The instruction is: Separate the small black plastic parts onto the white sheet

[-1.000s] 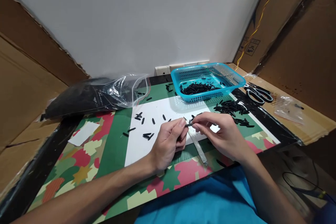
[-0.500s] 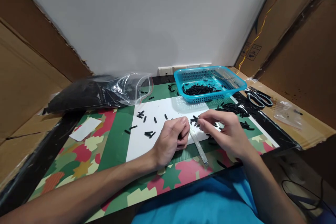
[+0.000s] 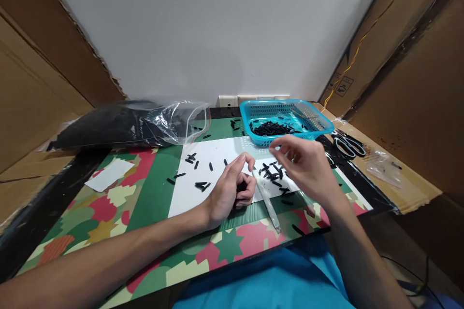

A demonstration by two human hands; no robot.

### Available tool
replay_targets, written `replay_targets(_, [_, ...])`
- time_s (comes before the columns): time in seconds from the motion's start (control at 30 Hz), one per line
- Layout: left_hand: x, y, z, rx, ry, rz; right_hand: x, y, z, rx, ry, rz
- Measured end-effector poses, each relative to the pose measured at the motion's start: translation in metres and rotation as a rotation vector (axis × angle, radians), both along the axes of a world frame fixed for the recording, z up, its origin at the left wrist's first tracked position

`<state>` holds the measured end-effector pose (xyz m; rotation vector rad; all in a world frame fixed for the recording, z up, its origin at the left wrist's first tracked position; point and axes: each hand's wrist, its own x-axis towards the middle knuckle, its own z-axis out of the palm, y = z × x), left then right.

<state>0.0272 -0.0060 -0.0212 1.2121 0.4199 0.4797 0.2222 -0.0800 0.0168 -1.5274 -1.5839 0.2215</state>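
My left hand (image 3: 232, 188) is over the white sheet (image 3: 213, 149), fingers curled inward and thumb raised against the bent index finger. Something dark shows in the hollow of its palm, but I cannot make out whether it is a held thing or shadow. My right hand (image 3: 304, 161) hovers to the right with thumb and index finger brought together; anything between their tips is too small to tell. Below and between the hands lie several short black pieces (image 3: 273, 174), loosely heaped. A whitish flat stick (image 3: 267, 200) lies slanted between both hands.
A blue plastic basket (image 3: 286, 101) with black pieces stands at the back. On the left is a clear zip bag (image 3: 145, 123) full of dark stuff, near a white paper slip (image 3: 110, 175). Scissors (image 3: 346, 145) and a small plastic bag (image 3: 384, 169) lie on the right.
My left thumb and index finger have lifted and loosened from the tighter fist. My right hand has risen slightly, uncovering more black pieces. The camera view has shifted a little.
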Motion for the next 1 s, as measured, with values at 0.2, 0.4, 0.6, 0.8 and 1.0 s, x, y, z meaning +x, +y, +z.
replay_targets(0.2, [0.000,-0.005,0.003,-0.038,0.025,-0.011,-0.029,-0.018,-0.015,-0.079,0.063,0.342])
replay_targets(0.4, [0.001,-0.007,0.000,0.007,0.043,-0.015,-0.029,-0.015,-0.021,-0.117,0.027,0.335])
replay_targets(0.6, [0.002,-0.008,-0.002,0.010,0.043,-0.032,-0.031,-0.017,-0.026,-0.124,-0.107,0.322])
replay_targets(0.8, [0.006,-0.009,0.002,-0.024,0.046,0.004,-0.033,-0.017,-0.027,-0.078,-0.114,0.308])
replay_targets(1.0, [0.002,-0.007,0.003,-0.001,0.038,0.001,-0.019,-0.021,-0.027,0.019,0.188,0.222])
